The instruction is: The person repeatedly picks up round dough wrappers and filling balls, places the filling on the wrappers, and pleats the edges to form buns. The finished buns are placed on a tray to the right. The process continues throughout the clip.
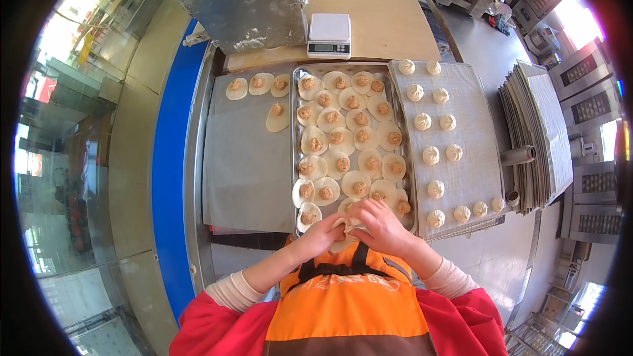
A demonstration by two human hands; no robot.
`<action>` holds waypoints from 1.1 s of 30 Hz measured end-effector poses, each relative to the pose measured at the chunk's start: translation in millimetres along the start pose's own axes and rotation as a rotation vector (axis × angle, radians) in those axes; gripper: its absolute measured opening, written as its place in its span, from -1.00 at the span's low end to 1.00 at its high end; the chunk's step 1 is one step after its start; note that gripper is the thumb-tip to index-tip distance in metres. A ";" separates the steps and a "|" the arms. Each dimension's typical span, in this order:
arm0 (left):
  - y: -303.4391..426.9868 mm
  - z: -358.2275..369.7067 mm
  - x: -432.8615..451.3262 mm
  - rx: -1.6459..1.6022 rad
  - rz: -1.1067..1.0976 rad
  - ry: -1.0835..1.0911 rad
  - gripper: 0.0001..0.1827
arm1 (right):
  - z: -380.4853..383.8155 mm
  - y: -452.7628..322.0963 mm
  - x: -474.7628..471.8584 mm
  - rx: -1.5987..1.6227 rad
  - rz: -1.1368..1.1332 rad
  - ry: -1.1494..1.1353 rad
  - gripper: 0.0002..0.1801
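Both my hands meet at the near edge of a metal tray (294,158). My left hand (321,233) supports a dough wrapper with filling (341,242) from the left. The fingers of my right hand (378,225) pinch its upper edge. Rows of round dough wrappers, each topped with a lump of minced filling (362,135), cover the tray. To the right, a lined rack (470,109) bears pleated buns (431,155) in two columns and a short row at its near end. On the lined surface (242,168) to the left lie several more filled wrappers (258,82).
A white digital scale (329,34) stands on a wooden board (376,15) beyond the tray, beside a floury metal machine (242,5). Right of the rack are a metal cylinder (519,155) and a tall stack of sheets (539,133). A person in red is at the far right.
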State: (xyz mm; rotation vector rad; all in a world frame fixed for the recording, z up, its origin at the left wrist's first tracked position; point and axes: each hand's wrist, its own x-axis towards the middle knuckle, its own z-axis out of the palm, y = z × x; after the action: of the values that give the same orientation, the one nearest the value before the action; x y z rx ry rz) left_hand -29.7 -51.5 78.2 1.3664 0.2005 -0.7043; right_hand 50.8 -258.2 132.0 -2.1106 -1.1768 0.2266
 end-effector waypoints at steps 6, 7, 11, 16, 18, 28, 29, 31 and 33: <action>0.8 -20.5 15.9 0.298 -0.097 -0.225 -0.62 | 0.9 -8.2 0.6 -0.097 -0.004 -0.134 -0.72; 0.0 -20.8 17.3 0.327 -0.053 -0.266 -0.59 | 3.1 -11.0 2.7 -0.029 0.052 -0.089 -0.73; 8.6 -11.5 20.8 0.146 0.191 -0.087 -0.56 | 19.5 12.2 -6.5 0.023 0.133 0.004 -0.73; 4.5 -2.0 3.1 0.055 0.047 -0.010 -0.54 | 10.6 4.2 -5.5 0.191 0.164 0.027 -0.77; 9.0 9.2 -1.2 0.145 0.267 0.033 -0.57 | 10.4 3.0 -3.6 0.266 0.170 0.058 -0.77; 31.6 3.7 13.0 -0.085 -0.045 0.083 -0.53 | 16.3 6.5 1.5 0.206 0.175 0.094 -0.81; 24.0 4.5 12.9 -0.096 -0.040 0.073 -0.52 | 17.6 11.2 0.5 0.134 0.149 0.108 -0.82; 24.2 3.9 11.0 -0.116 -0.033 0.050 -0.51 | 17.3 14.6 -1.6 0.027 0.131 0.107 -0.82; 15.6 11.5 11.0 0.063 0.076 0.136 -0.55 | 14.1 8.9 -0.9 0.098 0.188 0.098 -0.83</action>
State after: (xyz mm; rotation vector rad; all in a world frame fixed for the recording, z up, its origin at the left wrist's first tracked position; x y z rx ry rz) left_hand -15.3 -65.5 87.9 1.4758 0.2345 -0.5583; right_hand 49.8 -255.1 115.6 -2.1207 -0.8934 0.2576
